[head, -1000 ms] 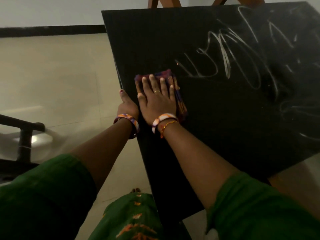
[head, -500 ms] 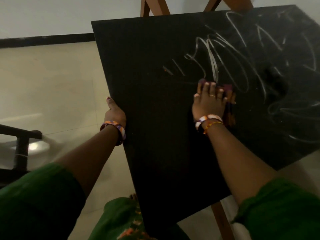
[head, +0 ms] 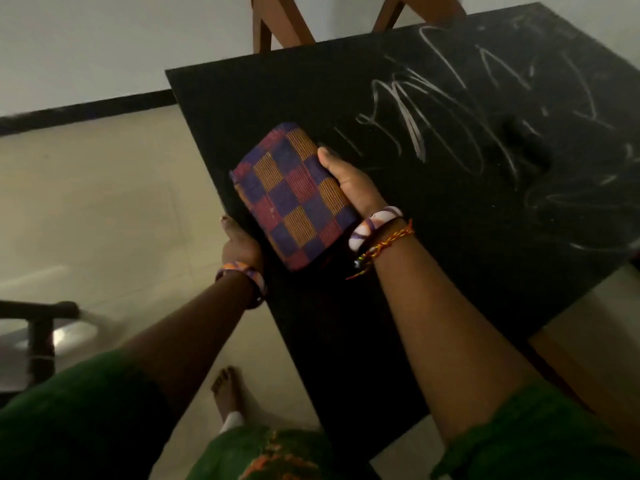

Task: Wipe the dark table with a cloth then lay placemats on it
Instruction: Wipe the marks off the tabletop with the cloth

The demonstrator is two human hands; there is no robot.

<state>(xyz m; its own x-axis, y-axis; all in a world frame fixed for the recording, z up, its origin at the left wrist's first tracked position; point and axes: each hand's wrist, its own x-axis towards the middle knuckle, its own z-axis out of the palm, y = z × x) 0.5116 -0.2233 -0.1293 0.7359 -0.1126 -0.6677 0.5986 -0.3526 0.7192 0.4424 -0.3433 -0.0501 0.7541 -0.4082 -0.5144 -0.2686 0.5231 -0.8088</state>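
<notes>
Right hand (head: 349, 183) grips folded checked cloth (head: 294, 195), thumb on top, held over table (head: 450, 237) near its 9 o'clock edge; left hand (head: 240, 244) holds that edge; pale streaks at 2 o'clock

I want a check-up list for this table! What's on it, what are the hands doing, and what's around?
Surface: dark table with pale streaky smears across its far half; the near part looks plain dark.
Job's things: folded checked cloth, purple, red and orange, turned face-up at the table's left edge; placemats: nothing seen.
Clutter: nothing seen.
Grips: right hand holds the cloth, thumb on top; left hand rests at the table edge by the cloth's near corner, fingers hidden.
Cables: nothing seen.
Surroundings: wooden chair frame behind the table, pale tiled floor, dark furniture at left, bare foot below.
</notes>
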